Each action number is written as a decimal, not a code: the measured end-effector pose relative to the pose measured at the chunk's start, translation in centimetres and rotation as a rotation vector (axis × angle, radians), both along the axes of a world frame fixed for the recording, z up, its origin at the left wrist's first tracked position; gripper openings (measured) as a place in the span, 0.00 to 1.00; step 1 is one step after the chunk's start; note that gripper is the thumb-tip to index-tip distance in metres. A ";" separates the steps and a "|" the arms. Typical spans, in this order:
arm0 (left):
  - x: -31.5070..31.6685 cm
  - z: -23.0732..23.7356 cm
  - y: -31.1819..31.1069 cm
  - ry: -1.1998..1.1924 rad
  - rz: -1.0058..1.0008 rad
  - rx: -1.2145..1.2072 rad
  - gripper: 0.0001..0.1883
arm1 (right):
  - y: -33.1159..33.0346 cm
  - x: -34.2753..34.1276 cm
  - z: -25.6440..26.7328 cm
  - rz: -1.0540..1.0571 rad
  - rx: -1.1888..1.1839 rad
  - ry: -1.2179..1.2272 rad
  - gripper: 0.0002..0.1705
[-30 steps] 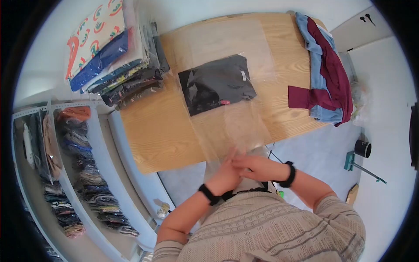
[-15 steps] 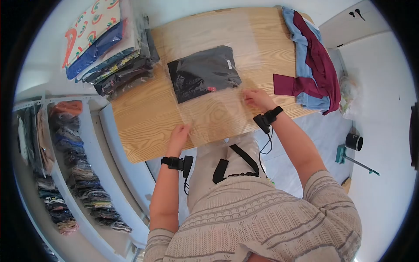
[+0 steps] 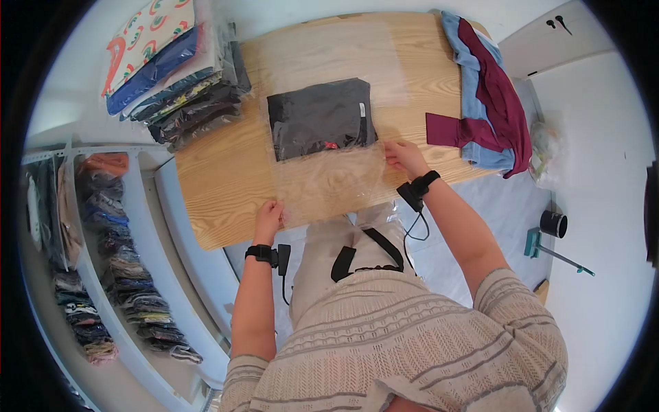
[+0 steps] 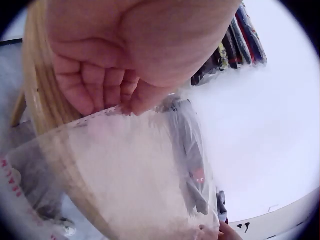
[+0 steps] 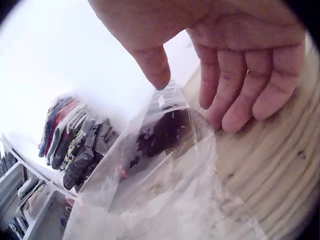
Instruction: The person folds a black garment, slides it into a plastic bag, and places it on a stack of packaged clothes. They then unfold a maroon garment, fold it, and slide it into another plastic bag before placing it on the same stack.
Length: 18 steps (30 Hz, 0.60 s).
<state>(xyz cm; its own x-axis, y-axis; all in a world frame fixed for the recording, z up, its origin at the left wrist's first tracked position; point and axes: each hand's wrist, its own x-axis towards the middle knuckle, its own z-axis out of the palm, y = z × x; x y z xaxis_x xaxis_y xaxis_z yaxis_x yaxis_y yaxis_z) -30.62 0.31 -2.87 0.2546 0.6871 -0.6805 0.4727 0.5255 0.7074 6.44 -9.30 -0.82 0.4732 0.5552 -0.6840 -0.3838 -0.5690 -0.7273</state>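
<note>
A folded dark grey garment (image 3: 319, 113) lies inside a clear plastic bag (image 3: 336, 180) on the wooden table. The garment carries a small white label and a red spot near its lower edge. My left hand (image 3: 270, 216) pinches the bag's near left edge between thumb and curled fingers, plainly seen in the left wrist view. At the bag's right side, by the garment's lower corner, is my right hand (image 3: 408, 158). In the right wrist view its thumb stands apart from the extended fingers (image 5: 240, 95), which reach down beside the film. Red print marks the bag's flap (image 4: 15, 180).
More clear film (image 3: 336, 51) lies behind the garment on the table (image 3: 220, 206). A tall stack of bagged clothes (image 3: 178, 75) rises at the back left. Blue and maroon clothing (image 3: 480, 103) lies along the right end. Shelves of folded clothes (image 3: 130, 268) stand at left.
My hands were together at the bag's near edge, then parted to its two sides. Since half a second ago, my left fingers have curled at the edge and the garment looks flatter.
</note>
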 end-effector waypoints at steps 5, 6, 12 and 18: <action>-0.9 -1.8 0.0 -0.117 0.050 -0.037 0.10 | -0.3 0.9 -2.4 0.177 0.095 -0.027 0.10; -0.8 -1.6 0.0 -0.118 0.047 -0.036 0.10 | -0.2 0.8 -2.4 0.128 0.067 -0.053 0.10; -0.8 -1.3 0.1 -0.099 0.045 -0.025 0.10 | -1.3 -0.5 -1.3 -0.010 0.056 -0.109 0.12; -0.7 -1.0 0.1 -0.096 0.073 -0.048 0.10 | -4.3 -3.0 -3.1 0.434 -0.070 -0.292 0.11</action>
